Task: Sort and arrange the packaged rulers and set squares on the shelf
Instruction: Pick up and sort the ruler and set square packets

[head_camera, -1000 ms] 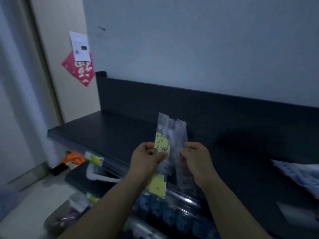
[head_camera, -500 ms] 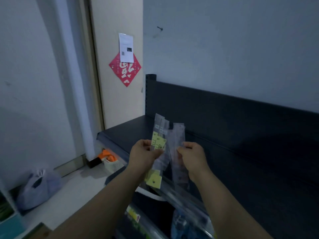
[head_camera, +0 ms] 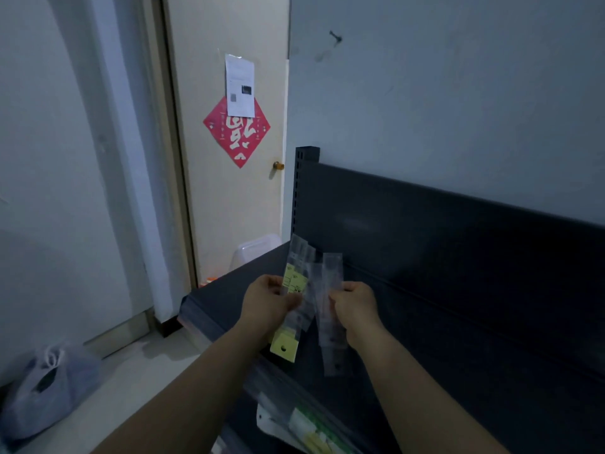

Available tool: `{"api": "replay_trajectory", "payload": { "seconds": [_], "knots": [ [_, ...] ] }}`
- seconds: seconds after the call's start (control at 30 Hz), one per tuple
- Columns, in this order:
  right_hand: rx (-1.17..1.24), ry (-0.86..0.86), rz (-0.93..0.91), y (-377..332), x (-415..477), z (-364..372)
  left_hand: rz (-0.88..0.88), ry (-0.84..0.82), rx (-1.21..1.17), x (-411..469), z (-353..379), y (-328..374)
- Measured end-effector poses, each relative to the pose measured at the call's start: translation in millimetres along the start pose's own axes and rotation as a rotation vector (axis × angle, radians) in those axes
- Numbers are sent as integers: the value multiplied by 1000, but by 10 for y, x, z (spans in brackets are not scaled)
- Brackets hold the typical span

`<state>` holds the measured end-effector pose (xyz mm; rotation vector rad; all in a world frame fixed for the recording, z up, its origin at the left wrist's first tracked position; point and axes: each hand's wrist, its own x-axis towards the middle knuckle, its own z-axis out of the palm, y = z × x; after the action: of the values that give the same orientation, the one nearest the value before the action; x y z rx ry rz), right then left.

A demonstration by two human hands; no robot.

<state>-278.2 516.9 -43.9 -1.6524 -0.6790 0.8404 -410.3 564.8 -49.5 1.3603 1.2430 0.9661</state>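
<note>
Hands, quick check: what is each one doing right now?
Left hand: closed on the yellow-labelled ruler packs.
Right hand: closed on a clear ruler pack.

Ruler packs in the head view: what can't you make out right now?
- Ruler packs: print too small and blurred; exact count unclear where they overlap.
- Left hand and right hand: fingers cover the packs' middles.
- Lower shelf items: cut off by the bottom edge.
</note>
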Motion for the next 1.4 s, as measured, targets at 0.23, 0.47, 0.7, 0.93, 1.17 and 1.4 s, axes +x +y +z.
{"api": "replay_trajectory", "payload": {
  "seconds": [0.23, 0.47, 0.7, 0.93, 1.17, 1.4],
  "knots": [
    [-79, 139, -23, -71, 260, 430, 105, -104, 214, 594, -232, -26],
    [-147, 216, -14, -118, 373, 647, 162, -238, 351, 957, -387, -1],
    [-322, 252, -89, -86, 333, 767, 367, -322, 615, 1073, -464, 5],
    [-744, 218, -234, -149, 9, 612, 671, -307, 898, 937, -551, 25],
    [-1001, 349, -303, -31, -339, 245, 897, -372, 838, 582, -409, 180],
    [-1026, 509, -294, 157, -1013, -311, 996, -530, 700, -12, 47, 210]
  ]
}}
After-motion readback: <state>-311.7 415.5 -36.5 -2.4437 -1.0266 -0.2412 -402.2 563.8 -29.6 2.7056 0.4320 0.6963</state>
